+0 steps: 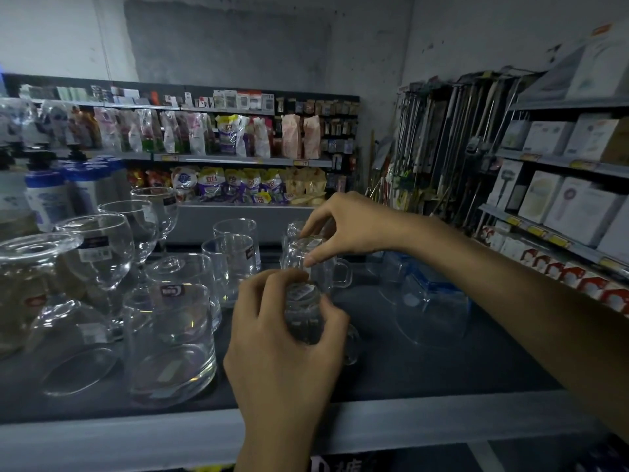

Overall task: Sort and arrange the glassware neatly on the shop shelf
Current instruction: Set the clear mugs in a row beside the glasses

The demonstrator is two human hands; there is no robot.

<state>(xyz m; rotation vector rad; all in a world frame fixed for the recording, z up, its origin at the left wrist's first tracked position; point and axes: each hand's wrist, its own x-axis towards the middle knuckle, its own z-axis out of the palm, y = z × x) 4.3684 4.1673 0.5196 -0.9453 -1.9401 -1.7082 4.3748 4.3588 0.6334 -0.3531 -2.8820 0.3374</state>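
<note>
glassware stands along a dark shop shelf [442, 369] that runs across the near middle of the scene. the left hand [282, 338] curls its fingers and thumb round a small glass mug [303, 311] near the shelf's front edge; whether it rests on the shelf cannot be told. just beyond, the right hand [350, 223] pinches the top of a second handled mug [323, 267] with thumb and fingertips, handle pointing right. stemmed wine glasses [102, 250] line the left, wide tumblers [173, 335] beside them, blue-tinted glasses [432, 301] at the right.
</note>
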